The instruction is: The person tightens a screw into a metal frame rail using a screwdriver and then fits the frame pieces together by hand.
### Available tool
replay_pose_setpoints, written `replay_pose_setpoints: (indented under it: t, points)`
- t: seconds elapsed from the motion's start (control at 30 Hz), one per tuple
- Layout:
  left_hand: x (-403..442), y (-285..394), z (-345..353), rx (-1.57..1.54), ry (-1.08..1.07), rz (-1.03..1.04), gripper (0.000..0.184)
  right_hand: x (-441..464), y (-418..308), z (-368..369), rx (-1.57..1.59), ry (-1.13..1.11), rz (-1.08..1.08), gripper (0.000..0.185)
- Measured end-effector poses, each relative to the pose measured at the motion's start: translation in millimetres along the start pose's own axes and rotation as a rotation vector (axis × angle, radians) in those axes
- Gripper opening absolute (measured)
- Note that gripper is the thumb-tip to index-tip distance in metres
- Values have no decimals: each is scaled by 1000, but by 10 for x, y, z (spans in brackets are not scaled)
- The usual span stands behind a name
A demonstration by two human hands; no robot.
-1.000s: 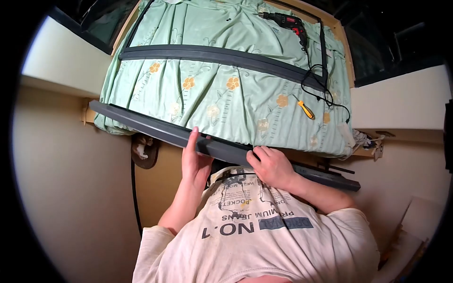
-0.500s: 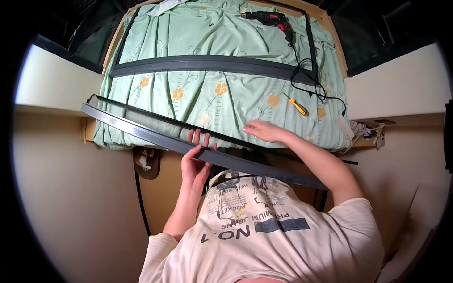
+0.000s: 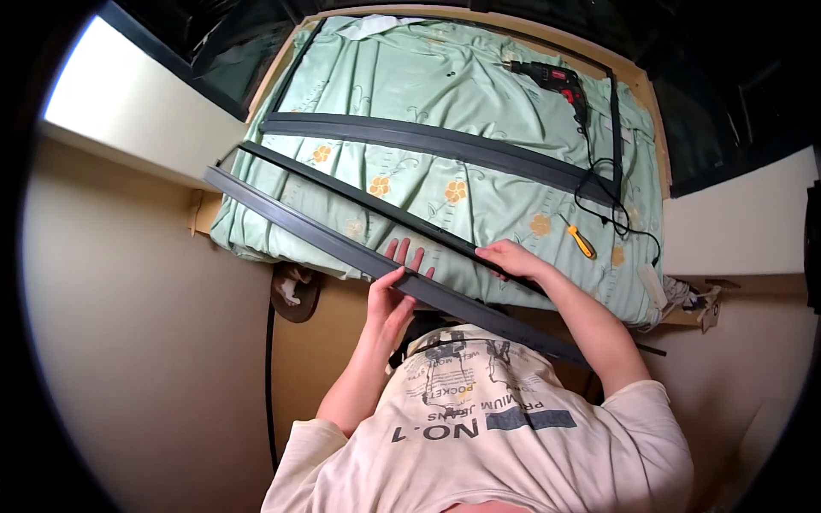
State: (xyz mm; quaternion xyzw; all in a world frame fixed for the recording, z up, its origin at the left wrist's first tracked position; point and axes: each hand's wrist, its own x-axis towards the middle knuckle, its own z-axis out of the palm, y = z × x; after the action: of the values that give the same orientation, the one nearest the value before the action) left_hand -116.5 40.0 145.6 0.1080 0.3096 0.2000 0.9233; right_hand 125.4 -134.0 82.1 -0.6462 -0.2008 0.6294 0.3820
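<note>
My left hand (image 3: 395, 289) holds a long dark grey profile (image 3: 316, 229) near its middle, thumb on top and fingers reaching underneath. The profile slants from the upper left down towards my waist. Beyond it lies a thinner black bar (image 3: 363, 197), roughly parallel, with a thin dark piece linking the two at their far left ends. My right hand (image 3: 509, 259) is closed around the black bar, right of its middle. Under both pieces is a green flowered cloth (image 3: 505, 201).
A dark rectangular frame (image 3: 445, 147) lies on the cloth farther back. Inside its right part is a black and red drill (image 3: 552, 79) with a looped cable (image 3: 603, 211). A yellow screwdriver (image 3: 581, 242) lies right of my right hand. Walls rise on both sides.
My right hand has left the grey profile and now grips the black bar. That bar has separated from the profile and moved away from my body. My left hand still holds the profile.
</note>
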Motion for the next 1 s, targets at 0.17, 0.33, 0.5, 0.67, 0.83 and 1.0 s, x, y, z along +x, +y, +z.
replay_pose_setpoints:
  t: [0.17, 0.33, 0.5, 0.67, 0.83, 1.0]
  points:
    - [430, -19, -452, -132, 18, -17, 65, 217, 59, 140, -487, 355, -105, 60]
    - [558, -39, -648, -162, 104, -54, 61, 172, -30, 273, -488, 358, -64, 57]
    - [710, 5, -605, -189, 179, -53, 59, 147, 40, 526, -699, 487, -182, 58]
    - [936, 107, -724, -261, -60, -198, 54, 175, -65, 639, -772, 525, -154, 58]
    - [1017, 18, -691, -186, 8, -63, 57, 315, 20, 587, -793, 538, -203, 54]
    - [1216, -34, -861, -142, -31, -171, 47, 412, 161, 498, -735, 558, -184, 54]
